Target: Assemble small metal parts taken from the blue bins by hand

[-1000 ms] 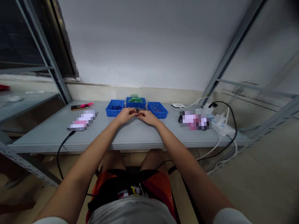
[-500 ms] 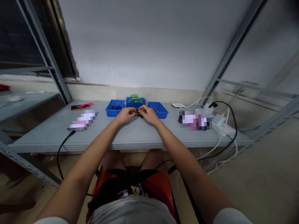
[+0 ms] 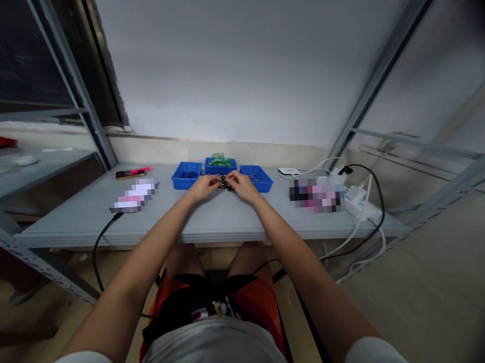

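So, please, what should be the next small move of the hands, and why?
Perhaps the right hand should ease its fingers slightly aside while the left hand holds steady: the fingers of both hands meet around the small dark parts and partly hide them, so how they sit cannot be judged.

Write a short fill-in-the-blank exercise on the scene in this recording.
The left hand and right hand hold small dark parts near ____ blue trays. The farthest tray holds something coloured ____. The cable leading from the phone on the left is coloured ____.

Missing words: three; green; black.
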Motion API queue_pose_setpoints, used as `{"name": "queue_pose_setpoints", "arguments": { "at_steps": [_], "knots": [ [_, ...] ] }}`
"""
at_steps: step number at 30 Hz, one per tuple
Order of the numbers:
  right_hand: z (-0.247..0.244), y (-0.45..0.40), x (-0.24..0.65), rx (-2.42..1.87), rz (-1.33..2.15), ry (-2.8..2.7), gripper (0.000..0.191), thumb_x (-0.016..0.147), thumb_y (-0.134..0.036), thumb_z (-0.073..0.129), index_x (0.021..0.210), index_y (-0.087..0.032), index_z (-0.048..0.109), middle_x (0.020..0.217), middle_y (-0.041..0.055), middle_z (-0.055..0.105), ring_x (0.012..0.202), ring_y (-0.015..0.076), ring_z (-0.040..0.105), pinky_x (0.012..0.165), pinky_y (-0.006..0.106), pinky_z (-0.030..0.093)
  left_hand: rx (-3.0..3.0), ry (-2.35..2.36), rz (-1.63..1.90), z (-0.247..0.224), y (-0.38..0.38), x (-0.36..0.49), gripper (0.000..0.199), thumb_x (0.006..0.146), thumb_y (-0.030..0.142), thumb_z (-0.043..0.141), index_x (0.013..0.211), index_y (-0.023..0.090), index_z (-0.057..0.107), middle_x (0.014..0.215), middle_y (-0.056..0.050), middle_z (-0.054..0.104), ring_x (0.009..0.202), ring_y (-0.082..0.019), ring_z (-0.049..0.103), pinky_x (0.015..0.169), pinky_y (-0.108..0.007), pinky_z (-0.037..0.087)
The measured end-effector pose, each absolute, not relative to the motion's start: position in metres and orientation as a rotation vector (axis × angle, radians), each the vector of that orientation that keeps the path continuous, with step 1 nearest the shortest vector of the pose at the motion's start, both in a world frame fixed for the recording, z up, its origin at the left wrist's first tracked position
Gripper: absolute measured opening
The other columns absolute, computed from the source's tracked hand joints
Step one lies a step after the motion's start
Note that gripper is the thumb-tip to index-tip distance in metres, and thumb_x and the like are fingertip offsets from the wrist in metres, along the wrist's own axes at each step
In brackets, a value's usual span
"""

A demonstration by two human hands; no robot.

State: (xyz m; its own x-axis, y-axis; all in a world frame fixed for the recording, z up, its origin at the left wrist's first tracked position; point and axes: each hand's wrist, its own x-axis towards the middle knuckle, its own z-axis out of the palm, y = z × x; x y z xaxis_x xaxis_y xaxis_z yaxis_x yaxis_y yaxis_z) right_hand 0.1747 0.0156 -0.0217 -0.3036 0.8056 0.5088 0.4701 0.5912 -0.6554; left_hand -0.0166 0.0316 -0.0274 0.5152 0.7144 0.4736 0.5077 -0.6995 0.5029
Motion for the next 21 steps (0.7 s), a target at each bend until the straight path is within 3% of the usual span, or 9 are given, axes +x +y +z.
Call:
{"name": "queue_pose_setpoints", "arguments": {
  "at_steps": [9, 21],
  "knots": [
    [-0.0278, 0.0188, 0.1776, -1.072, 0.505, -2.06, 0.014, 0.083, -0.029, 0.051, 0.083, -0.017, 0.057, 0.07, -0.0004, 0.059, 0.065, 0.0119, 0.053, 0.066, 0.023, 0.039, 2.442, 1.026, 1.069, -0.0226, 0.0274, -0.0158, 0.026, 0.085, 0.03, 0.051, 0.095, 0.014, 0.067, 0.09, -0.008, 0.068, 0.075, -0.016, 0.056, 0.072, -0.028, 0.042],
    [-0.0288, 0.0146, 0.1738, -1.115, 0.52, -2.226, 0.012, 0.082, -0.023, 0.049, 0.083, -0.017, 0.06, 0.063, -0.0025, 0.055, 0.059, 0.0109, 0.048, 0.059, 0.021, 0.034, 2.551, 0.968, 1.001, -0.0228, 0.0254, -0.0139, 0.028, 0.085, 0.034, 0.051, 0.091, 0.014, 0.069, 0.084, -0.007, 0.068, 0.077, -0.017, 0.057, 0.07, -0.027, 0.042]
  ]
}}
